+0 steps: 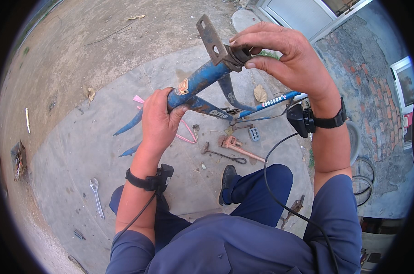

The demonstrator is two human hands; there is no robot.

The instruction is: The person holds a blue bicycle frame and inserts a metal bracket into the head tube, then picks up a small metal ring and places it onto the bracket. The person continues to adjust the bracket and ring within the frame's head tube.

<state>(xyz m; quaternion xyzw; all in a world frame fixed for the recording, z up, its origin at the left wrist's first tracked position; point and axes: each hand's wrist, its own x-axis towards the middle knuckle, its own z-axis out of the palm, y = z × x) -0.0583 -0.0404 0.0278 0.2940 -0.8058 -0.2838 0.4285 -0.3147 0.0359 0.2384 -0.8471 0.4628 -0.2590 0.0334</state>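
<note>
— While the blue bicycle frame (202, 77) is held up at twelve o'clock, how far along does the work look?

— Midway, I'd judge. A wrench (96, 194) lies on the concrete floor (70, 150) at eight o'clock. The left hand (159, 118) has its grip wrapped closed round the blue tube. A pipe wrench (234, 145) and a small hammer (220, 153) lie at the centre, beside a loose pedal (254, 134).

— And the right hand (284, 57)?

— Fingers pinched shut on a dark ring (239, 55) at the tube's end, by the rusty bracket (211, 39). Possibly a locknut; whether it's threaded on or off, I can't tell. Wheels and fittings look stripped already.
</note>
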